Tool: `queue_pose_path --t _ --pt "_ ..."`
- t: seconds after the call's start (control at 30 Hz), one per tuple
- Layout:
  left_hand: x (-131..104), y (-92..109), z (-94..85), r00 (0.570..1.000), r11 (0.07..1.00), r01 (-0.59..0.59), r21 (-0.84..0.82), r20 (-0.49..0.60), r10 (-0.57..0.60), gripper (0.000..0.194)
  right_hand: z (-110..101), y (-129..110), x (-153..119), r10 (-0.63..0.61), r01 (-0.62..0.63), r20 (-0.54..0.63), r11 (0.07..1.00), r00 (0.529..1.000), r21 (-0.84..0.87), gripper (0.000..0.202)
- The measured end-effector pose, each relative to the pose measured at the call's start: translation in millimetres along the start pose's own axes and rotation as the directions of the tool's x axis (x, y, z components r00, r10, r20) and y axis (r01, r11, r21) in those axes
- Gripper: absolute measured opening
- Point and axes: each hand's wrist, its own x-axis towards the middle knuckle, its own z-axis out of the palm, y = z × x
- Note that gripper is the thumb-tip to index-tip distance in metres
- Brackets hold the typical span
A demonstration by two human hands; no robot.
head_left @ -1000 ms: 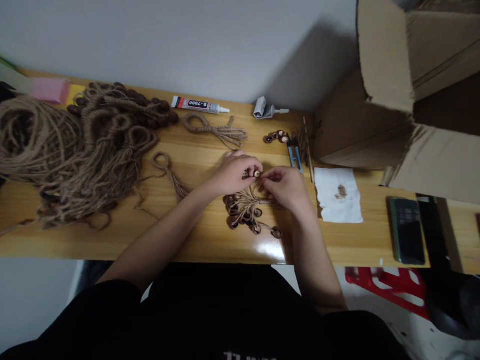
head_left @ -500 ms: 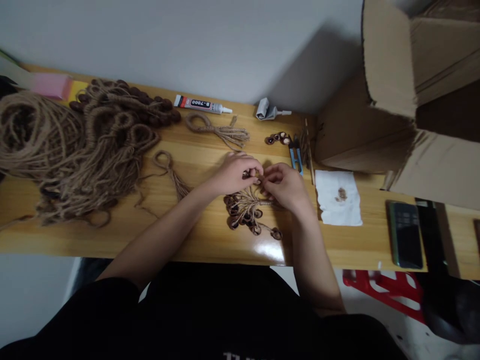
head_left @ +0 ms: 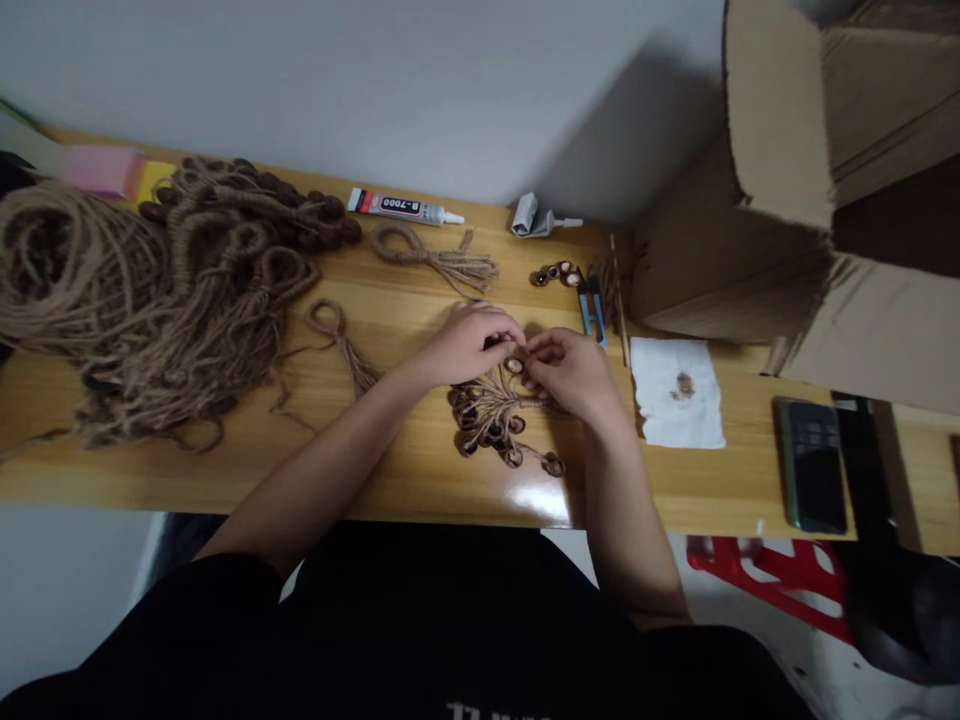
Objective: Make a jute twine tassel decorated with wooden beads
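Observation:
My left hand is closed, its fingertips pinching the edge of a round brown nutshell piece with a pale centre. Just right of that piece is my right hand, thumb and fingertips pressed together; what they hold is too small to make out. Under both hands lies a bundle of jute cords, bound around its middle, its right end partly hidden by my right hand. Dark brown nutshell pieces hang at the cord ends, spread over the wooden table.
A heap of looped jute cords covers the left side. Behind my hands lie glue tubes, a looped tassel, loose shell pieces and blue snips. Rightward are a white tissue, a cardboard box and a phone.
My left fingers have shifted slightly up and off the nutshell piece, so its pale centre now shows. My right hand has barely moved. The cord bundle lies as before.

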Motion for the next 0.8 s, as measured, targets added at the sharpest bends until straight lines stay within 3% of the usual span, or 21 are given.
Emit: queue_pose_path --t 0.2,0.43,0.8 --pt "1 -1 1.1 0.999 0.999 0.03 -0.025 -0.024 -0.031 0.022 0 1 0 -0.021 0.021 -0.005 0.999 1.0 -0.04 0.015" --pt "-1 3 -2.0 0.999 0.999 0.04 -0.011 0.009 -0.04 0.014 -1 2 0 -0.068 0.063 -0.024 0.988 0.997 -0.141 0.012" --pt "-2 15 -9.5 0.982 0.992 0.075 0.102 0.163 -0.091 0.024 0 6 1 -0.14 0.125 -0.047 0.961 0.989 -0.245 0.011"
